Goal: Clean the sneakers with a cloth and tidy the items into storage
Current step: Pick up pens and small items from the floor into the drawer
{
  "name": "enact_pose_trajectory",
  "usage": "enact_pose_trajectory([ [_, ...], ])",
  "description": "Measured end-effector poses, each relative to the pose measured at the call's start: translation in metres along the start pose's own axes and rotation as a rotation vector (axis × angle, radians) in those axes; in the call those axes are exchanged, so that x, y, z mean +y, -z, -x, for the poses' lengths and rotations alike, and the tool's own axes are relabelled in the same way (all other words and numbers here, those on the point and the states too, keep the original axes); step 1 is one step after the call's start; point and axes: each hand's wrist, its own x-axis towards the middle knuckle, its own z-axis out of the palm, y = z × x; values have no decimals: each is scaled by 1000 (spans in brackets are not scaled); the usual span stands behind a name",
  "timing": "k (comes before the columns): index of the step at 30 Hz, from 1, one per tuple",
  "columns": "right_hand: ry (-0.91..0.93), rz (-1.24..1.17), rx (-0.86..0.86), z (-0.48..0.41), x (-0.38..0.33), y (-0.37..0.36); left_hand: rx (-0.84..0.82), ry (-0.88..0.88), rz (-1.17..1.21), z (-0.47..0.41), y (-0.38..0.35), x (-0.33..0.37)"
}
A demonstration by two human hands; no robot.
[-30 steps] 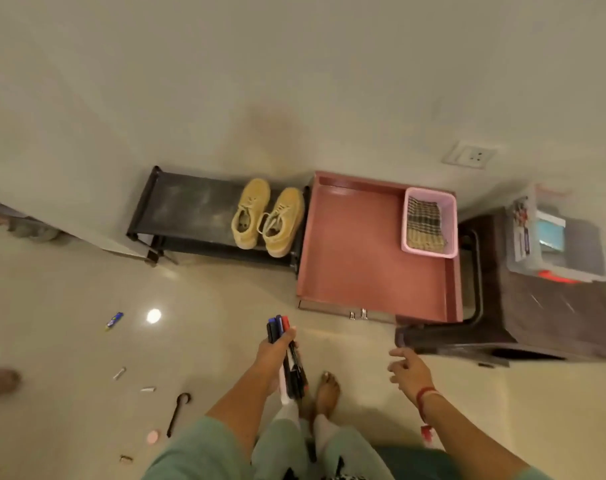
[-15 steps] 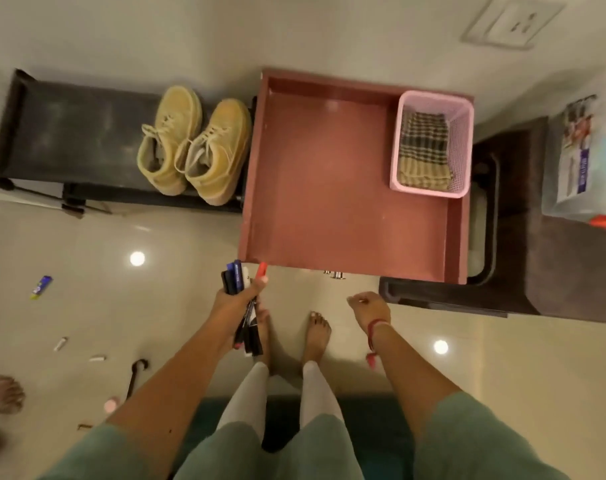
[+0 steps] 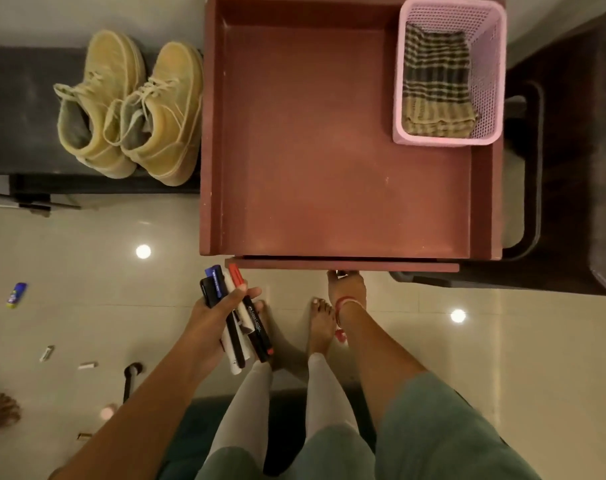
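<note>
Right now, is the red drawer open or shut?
Open. The drawer is pulled out, its bare floor visible from above, the pink basket with the folded cloth in its far right corner.

We see a dark bench [image 3: 24, 109] at the left carrying a pair of tan sneakers [image 3: 132, 109] at its right end, just beside the open reddish drawer [image 3: 312, 150]. A pink basket [image 3: 492, 64] holding a folded striped cloth [image 3: 436, 84] stands in the drawer's far right corner. On the glossy floor [image 3: 502, 358] at the left lie a blue tube [image 3: 16, 294], small white pieces [image 3: 47, 353] and a black hooked stick [image 3: 130, 379].
</note>
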Motion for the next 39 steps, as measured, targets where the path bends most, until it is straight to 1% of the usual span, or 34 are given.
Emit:
enact_pose_trajectory([
  [2,-56,-105,-22,14,10,2,4,-20,-22,2,3,1],
  [4,-110,-260,-2,37,20,11,4,-25,-35,4,6,1],
  [5,-112,-277,46,50,26,19,1,-21,-35,5,7,1],
  [6,-86,-243,116,64,33,28,-3,-12,-34,5,8,0],
  [7,-24,-188,191,77,41,39,-6,-5,-34,5,9,-1],
  [9,197,-38,309,92,56,57,-9,9,-37,5,9,-4],
  [10,321,88,327,92,62,65,-8,22,-41,5,9,-7],
  [11,418,260,295,86,68,72,-11,36,-51,4,9,-9],
  [12,480,451,221,78,72,79,-15,49,-63,3,8,-11],
  [14,525,819,53,64,77,89,-23,68,-78,1,4,-15],
  [15,527,930,0,60,78,92,-29,71,-85,0,2,-16],
  [17,523,1000,-8,59,79,95,-53,72,-101,-1,-6,-18],
  [19,504,952,30,65,73,97,-73,78,-106,-1,-14,-21],
  [21,457,890,27,69,66,97,-80,85,-123,-2,-23,-23],
  [22,445,835,19,71,62,95,-80,86,-130,-3,-27,-25],
  [23,448,724,3,74,59,92,-81,85,-136,-5,-31,-26],
  [24,454,553,-40,80,54,88,-80,83,-145,-6,-35,-26],
  [25,444,346,-118,87,49,84,-76,83,-153,-8,-39,-27],
  [26,426,153,-229,95,42,79,-76,85,-161,-10,-43,-28],
  [27,398,12,-346,104,35,74,-78,92,-169,-12,-47,-29],
  [28,372,-65,-439,112,30,68,-81,104,-178,-12,-50,-30],
  [29,362,-91,-486,118,27,63,-82,117,-190,-12,-54,-30],
  [31,344,-90,-464,123,26,54,-93,124,-236,-12,-60,-31],
  [33,299,-139,-444,121,27,53,-123,118,-266,-12,-63,-31],
  [35,233,-186,-428,115,28,63,-148,120,-222,-12,-64,-32],
  [37,163,-160,-328,102,29,81,-143,123,-180,-15,-64,-33],
  [39,150,-65,-164,77,35,98,-134,125,-187,-18,-64,-34],
])
